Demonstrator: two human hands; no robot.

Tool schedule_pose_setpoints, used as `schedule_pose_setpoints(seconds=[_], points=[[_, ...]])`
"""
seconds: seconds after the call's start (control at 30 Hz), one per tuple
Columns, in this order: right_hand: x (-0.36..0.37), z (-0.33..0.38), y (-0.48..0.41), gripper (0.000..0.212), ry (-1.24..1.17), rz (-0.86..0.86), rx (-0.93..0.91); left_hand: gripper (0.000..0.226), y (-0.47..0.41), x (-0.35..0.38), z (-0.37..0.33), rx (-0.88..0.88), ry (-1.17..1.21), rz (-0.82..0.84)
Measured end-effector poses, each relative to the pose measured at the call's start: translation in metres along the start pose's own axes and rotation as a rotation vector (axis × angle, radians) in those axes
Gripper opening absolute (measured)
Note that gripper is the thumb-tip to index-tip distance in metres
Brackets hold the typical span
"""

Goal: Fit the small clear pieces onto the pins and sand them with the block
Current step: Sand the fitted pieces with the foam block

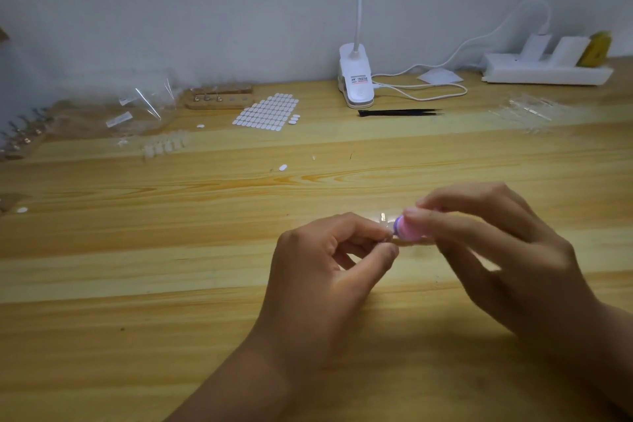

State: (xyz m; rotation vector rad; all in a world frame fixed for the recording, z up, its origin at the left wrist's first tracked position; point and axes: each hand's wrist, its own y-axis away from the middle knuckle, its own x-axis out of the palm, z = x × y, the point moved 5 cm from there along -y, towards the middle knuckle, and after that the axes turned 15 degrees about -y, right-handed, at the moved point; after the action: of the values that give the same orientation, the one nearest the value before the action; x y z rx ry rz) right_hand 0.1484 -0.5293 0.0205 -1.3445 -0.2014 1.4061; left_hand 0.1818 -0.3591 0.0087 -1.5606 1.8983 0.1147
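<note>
Over the middle of the wooden table, my left hand pinches something small between thumb and fingertips; what it is cannot be made out. A small clear piece glints just above those fingertips. My right hand grips a pink sanding block with a purple end face, which touches what the left fingers hold. A wooden base with three metal pins stands at the back left. More clear pieces lie in a row in front of it.
A sheet of white oval stickers lies at the back centre, and loose ovals are scattered on the table. Black tweezers, a white clip lamp, a power strip and plastic bags line the back edge.
</note>
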Motion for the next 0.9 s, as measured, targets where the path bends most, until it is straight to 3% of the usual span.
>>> schedule_pose_setpoints(seconds=[0.2,0.33,0.47,0.9], points=[[0.008,0.01,0.002,0.031,-0.077,0.004,-0.032,0.006,0.0,0.002,-0.005,0.054,-0.013,0.011],[-0.003,0.001,-0.003,0.024,-0.064,-0.05,-0.003,0.01,0.0,0.002,0.003,-0.028,0.094,0.008],[0.002,0.014,-0.001,0.028,-0.087,-0.078,-0.031,0.009,0.0,0.004,-0.002,0.008,0.152,0.051],[-0.005,-0.004,-0.003,0.025,-0.065,-0.109,0.015,0.011,0.001,0.009,0.005,-0.19,0.417,0.101]])
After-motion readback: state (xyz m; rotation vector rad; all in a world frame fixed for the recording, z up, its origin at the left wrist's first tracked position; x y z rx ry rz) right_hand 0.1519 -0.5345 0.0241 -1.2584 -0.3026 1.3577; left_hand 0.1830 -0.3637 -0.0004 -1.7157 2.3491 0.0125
